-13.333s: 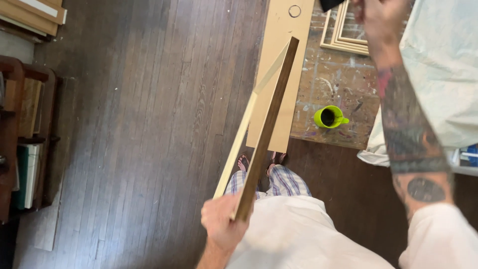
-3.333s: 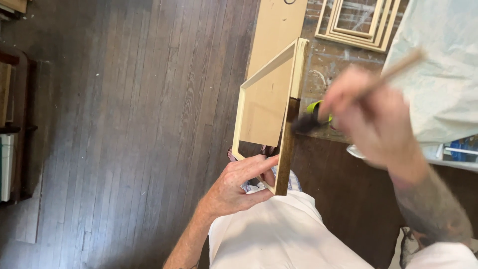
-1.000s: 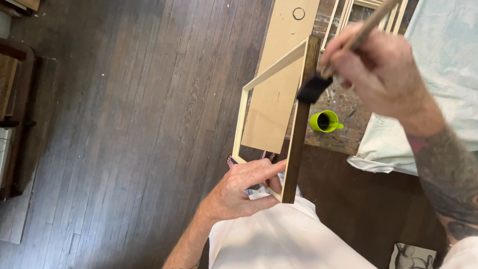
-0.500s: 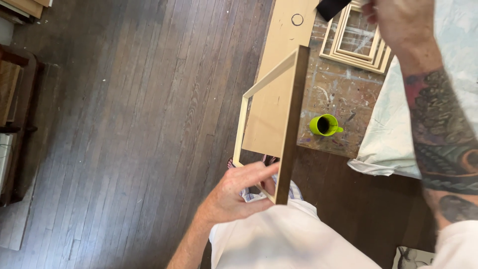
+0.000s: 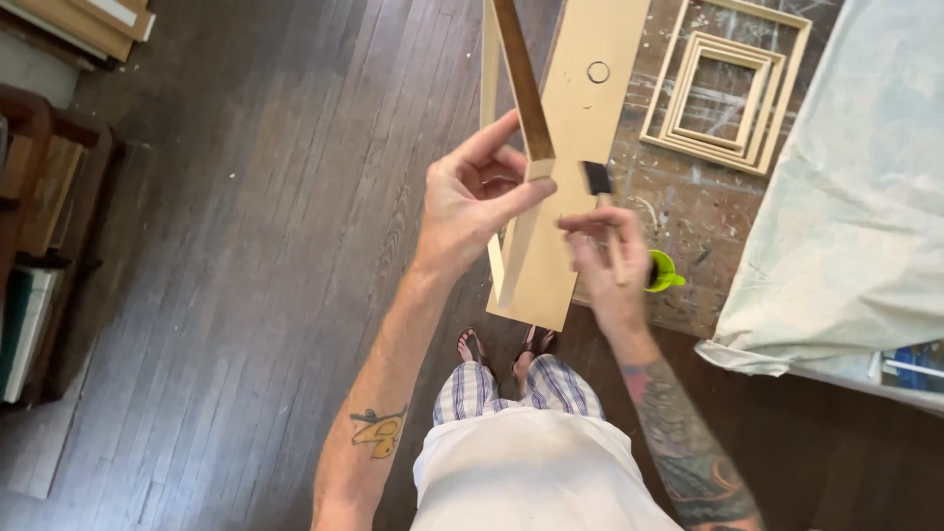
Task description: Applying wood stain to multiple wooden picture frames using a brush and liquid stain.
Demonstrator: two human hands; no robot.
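1. Floor [image 5: 226, 246] of dark wooden boards, filling the left and middle of the view; bare feet in sandals planted near the table's near edge, so standing work, done in the air rather than on a surface.
2. Table [image 5: 708, 211], paint-spattered, along the right side. Pale drop cloth [image 5: 855, 187] draped over its right part and hanging past the near edge, probably to keep whatever lies under it clean.
3. Long tan board [image 5: 580, 147] lying flat along the table's left edge, its near end jutting past the near corner toward the feet.
4. Wooden frame [image 5: 521, 98], held up in the air above that left edge, clear of the table. Turned edge-on to the camera, one side already dark brown, the lower rail bare and pale; seemingly kept off every surface so that wet faces touch nothing.
5. Nest of pale frames [image 5: 723, 88], one inside another, flat near the table's far edge, left unstained and well apart from the work.
6. Left hand [image 5: 477, 202], closed on the frame at its corner: thumb on the near side, fingers behind, gripping only where the wood is bare.
7. Right hand [image 5: 605, 256], pinched narrow on the stick of a foam brush [image 5: 597, 179], dark head pointing up, just beside the frame's corner but apart from it.
8. Green cup [image 5: 661, 270] near the table's near edge, partly hidden by the right hand, close enough for dipping.
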